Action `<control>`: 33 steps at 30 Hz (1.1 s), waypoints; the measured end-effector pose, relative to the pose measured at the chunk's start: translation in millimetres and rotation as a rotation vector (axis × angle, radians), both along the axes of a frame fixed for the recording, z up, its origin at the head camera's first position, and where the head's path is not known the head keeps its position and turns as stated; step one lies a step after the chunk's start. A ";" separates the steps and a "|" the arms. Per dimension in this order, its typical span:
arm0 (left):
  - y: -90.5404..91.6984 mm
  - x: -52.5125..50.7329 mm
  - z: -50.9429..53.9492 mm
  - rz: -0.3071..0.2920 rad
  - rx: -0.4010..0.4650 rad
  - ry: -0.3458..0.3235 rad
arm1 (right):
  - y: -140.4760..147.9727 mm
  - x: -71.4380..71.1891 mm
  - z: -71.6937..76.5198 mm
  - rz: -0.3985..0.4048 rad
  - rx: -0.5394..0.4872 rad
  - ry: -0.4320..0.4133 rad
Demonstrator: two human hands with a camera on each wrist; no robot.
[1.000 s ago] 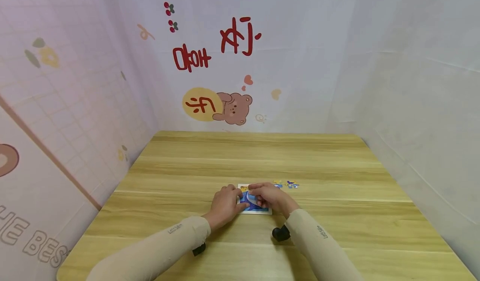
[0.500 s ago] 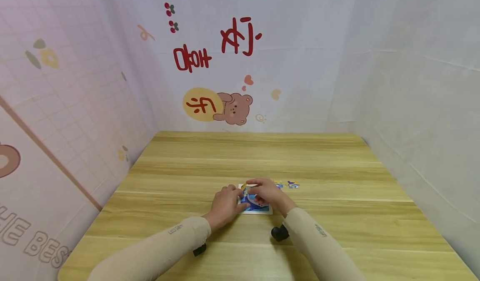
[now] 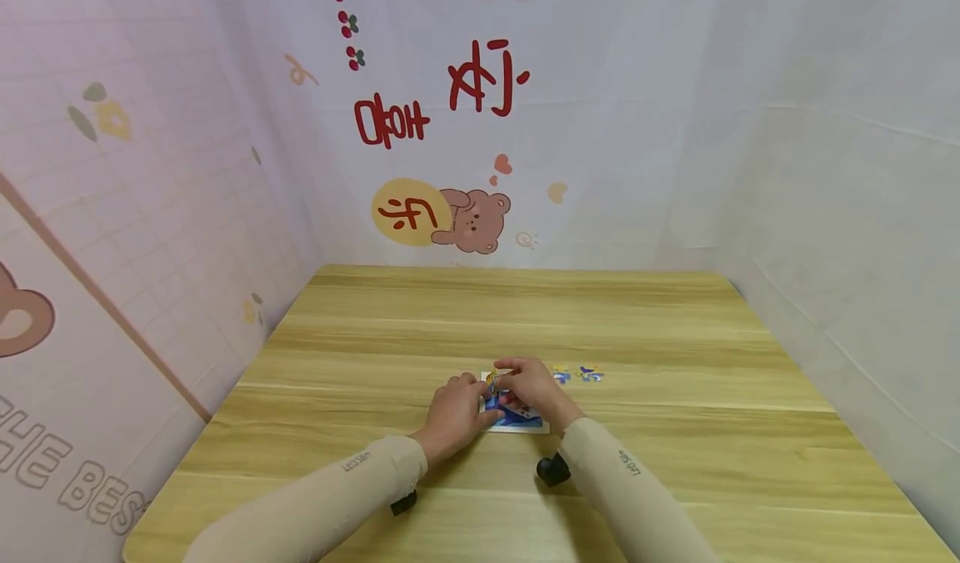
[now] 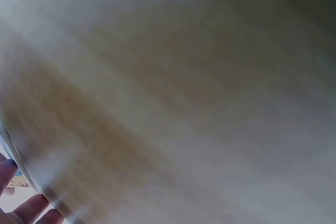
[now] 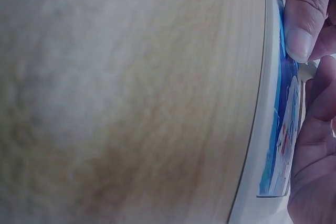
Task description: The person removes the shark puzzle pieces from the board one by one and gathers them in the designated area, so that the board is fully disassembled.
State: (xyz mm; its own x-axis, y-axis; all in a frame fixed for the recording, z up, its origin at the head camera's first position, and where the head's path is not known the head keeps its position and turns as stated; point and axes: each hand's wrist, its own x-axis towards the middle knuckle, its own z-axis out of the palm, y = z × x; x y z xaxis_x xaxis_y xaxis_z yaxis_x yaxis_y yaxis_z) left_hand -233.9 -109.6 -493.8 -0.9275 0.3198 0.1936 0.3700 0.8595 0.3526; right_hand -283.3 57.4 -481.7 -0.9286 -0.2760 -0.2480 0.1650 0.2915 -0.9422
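Observation:
A small jigsaw puzzle board with a white border and a blue picture lies at the middle of the table. At its left side, my left hand holds the board, thumb on the picture and fingers at the rim. My right hand is over the upper part of the board, its fingertips pinching a small puzzle piece close to the left fingertips. In the right wrist view the left thumb presses on the blue picture. The piece itself is mostly hidden by fingers.
Loose puzzle pieces in blue, yellow and white lie just right of the board. The wooden table is bounded by printed cloth walls at the back and sides. Black wrist cameras hang under the sleeves.
My right hand has shifted slightly left toward the upper left of the board, its fingertips nearing the left ones. The left hand keeps its place on the board. The head view has shifted slightly.

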 end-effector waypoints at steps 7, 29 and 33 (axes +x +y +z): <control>3.3 2.4 2.0 -0.009 0.009 -0.010 | 4.8 3.7 3.9 -0.024 0.019 -0.001; -0.7 3.1 5.1 0.011 0.066 -0.051 | 55.1 -7.9 18.6 -0.066 0.042 0.111; 0.7 3.8 5.5 0.002 0.068 -0.052 | 66.0 -8.5 21.6 -0.062 0.041 0.115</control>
